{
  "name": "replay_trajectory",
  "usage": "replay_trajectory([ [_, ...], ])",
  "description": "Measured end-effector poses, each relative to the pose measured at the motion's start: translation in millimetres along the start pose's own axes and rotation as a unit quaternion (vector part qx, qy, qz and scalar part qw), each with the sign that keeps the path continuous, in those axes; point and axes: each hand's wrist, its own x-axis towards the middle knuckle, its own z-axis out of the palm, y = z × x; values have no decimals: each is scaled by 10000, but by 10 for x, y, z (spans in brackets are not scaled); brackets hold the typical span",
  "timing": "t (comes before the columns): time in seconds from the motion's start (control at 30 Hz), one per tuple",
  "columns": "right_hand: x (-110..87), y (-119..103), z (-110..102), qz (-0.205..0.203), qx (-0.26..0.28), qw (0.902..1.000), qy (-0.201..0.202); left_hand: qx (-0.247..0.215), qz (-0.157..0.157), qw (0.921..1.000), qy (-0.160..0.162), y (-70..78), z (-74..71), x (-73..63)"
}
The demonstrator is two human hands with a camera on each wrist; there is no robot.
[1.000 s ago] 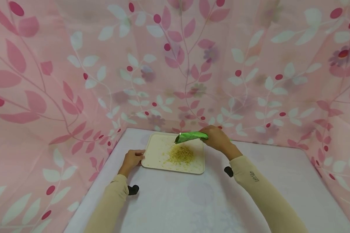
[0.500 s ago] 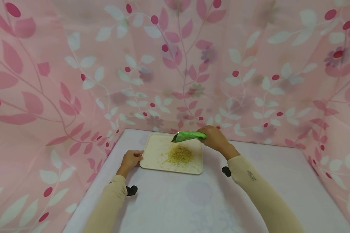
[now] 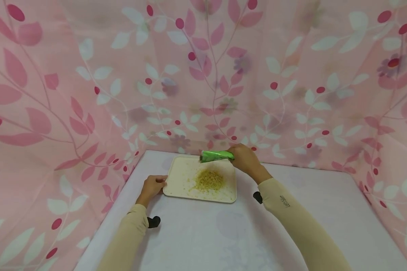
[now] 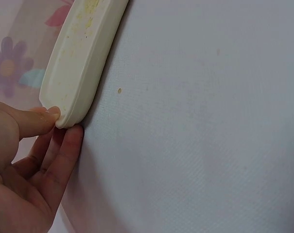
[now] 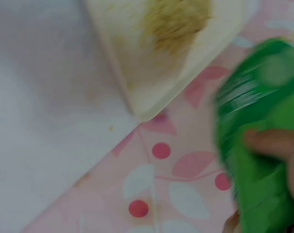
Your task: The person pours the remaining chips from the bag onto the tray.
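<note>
A cream rectangular tray [image 3: 179,169] lies on the table, with a loose pile of yellow flakes [image 3: 210,180] on its right half. My left hand [image 3: 152,186] pinches the tray's left edge; in the left wrist view the thumb [image 4: 37,121] is on top of the rim and the fingers are under it. Above the tray's back right part, my right hand [image 3: 245,158] grips a bright green plastic packet [image 3: 216,156] by one end. The packet lies nearly level, its mouth pointing left. In the right wrist view the packet [image 5: 258,97] is blurred and its contents are hidden.
A white cloth [image 3: 196,233] covers the table. Pink floral fabric [image 3: 210,75] rises right behind the tray and along both sides. One small yellowish crumb [image 4: 119,91] lies on the cloth beside the tray.
My right hand has shifted slightly left and up, and the packet has gone from tilted mouth-down to nearly level. The left hand keeps its hold on the tray's edge.
</note>
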Motion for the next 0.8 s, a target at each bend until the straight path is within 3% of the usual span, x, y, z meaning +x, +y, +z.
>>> replay_trajectory([
  [0.17,76,-23,0,276,-536,9970,-478,-103,60,9999,-52,23,8,-30],
  [0.37,138,-62,-37,55,239,9995,-222,-71,24,10000,-3,32,-14,-35],
  [0.6,96,-16,59,326,-485,9971,-496,-25,82,9999,-68,34,-36,-31],
  [0.67,100,-12,64,325,-299,9980,-441,-36,43,10000,-73,30,-29,-29],
  [0.8,140,-41,27,162,384,9991,65,-136,48,9999,-44,19,-19,-21],
])
